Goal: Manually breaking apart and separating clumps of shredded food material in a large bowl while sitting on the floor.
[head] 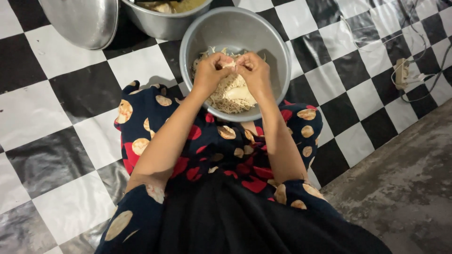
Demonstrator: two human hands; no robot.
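A round metal bowl (263,37) rests on my lap over a dark dotted dress and holds a heap of pale shredded meat (230,96). My left hand (212,70) and my right hand (254,70) meet over the bowl, fingertips pinched together on one small piece of the meat (230,63). Both forearms reach down into the bowl from below. The part of the heap under my hands is hidden.
A second metal pot (160,21) with food stands behind the bowl, and a large metal lid (82,21) lies at the top left. The floor mat is black-and-white chequered. A white power strip (401,73) with cables lies at the right, beside bare concrete (405,188).
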